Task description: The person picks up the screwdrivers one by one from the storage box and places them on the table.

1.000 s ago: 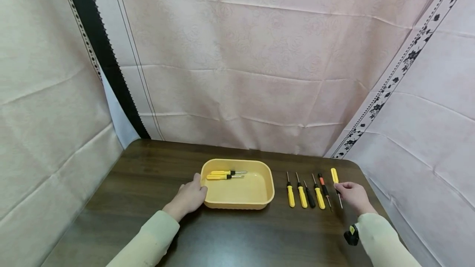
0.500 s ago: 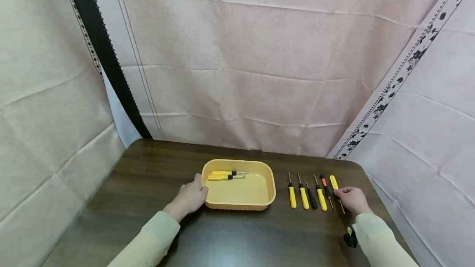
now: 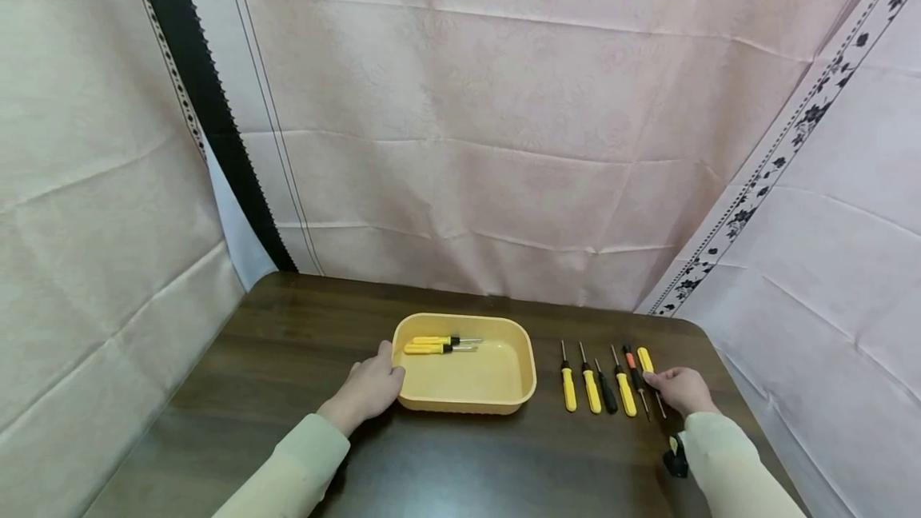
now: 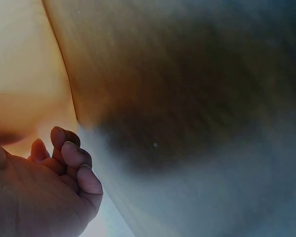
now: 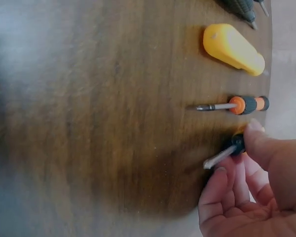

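Note:
My left hand (image 3: 368,387) grips the left rim of a shallow yellow plastic tray (image 3: 460,404); in the left wrist view its fingers (image 4: 76,155) are curled beside the tray wall. Inside the tray lie two yellow-handled screwdrivers (image 3: 428,348), side by side. On the right, my right hand (image 3: 679,390) pinches a yellow-and-black screwdriver (image 3: 644,360) between thumb and fingers, its tip pointing toward me. Just left of it lies a red-orange and black screwdriver (image 3: 634,368), also seen in the right wrist view with its orange-and-black handle (image 5: 249,104).
Left of these, a row holds three yellow-handled screwdrivers, one being the leftmost screwdriver (image 3: 569,388), and a black screwdriver (image 3: 608,396). The dark wooden table (image 3: 302,342) meets a hanging pale cloth (image 3: 460,182) behind it.
My right hand has moved slightly left with its yellow screwdriver, whose handle now leans left, closer to the row. The left hand stays on the tray. The head view has shifted a little.

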Demonstrator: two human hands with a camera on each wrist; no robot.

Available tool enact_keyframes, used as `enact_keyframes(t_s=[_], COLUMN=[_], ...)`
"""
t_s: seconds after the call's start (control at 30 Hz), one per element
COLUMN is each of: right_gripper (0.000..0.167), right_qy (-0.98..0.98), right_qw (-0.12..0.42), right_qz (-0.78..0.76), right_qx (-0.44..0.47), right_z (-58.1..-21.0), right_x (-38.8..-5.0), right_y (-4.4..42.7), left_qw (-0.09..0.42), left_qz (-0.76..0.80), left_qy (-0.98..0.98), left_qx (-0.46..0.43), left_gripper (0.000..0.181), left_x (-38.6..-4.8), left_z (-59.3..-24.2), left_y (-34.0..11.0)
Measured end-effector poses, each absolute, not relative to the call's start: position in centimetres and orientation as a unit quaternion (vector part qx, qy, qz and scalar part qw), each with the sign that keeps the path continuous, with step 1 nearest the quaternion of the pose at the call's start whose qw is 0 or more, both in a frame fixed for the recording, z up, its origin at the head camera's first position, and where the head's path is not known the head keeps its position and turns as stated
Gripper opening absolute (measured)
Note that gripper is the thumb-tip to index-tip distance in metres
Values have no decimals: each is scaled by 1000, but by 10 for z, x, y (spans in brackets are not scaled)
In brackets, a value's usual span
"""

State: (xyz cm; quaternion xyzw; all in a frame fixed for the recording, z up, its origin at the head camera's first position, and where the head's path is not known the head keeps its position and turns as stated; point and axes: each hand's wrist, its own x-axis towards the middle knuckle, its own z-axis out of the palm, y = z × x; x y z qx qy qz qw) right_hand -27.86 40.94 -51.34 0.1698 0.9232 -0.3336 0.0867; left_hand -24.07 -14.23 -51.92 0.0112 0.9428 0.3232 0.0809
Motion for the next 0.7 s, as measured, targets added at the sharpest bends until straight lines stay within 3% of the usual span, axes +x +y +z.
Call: enact_keyframes(t_s=[0.23, 0.7], right_gripper=[50, 54], right_qy=[917, 924], right_qw=[116, 119], right_qz=[-344, -327], right_qx=[162, 158], right_z=[-512, -512], right_x=[-286, -280], right_y=[414, 417], left_qw=[66, 70], left_qz=[330, 325], left_qy=[942, 943], left_qx=[15, 21], left_gripper=[42, 44], left_x=[-240, -241], left_z=[-521, -521], left_y=[-145, -137])
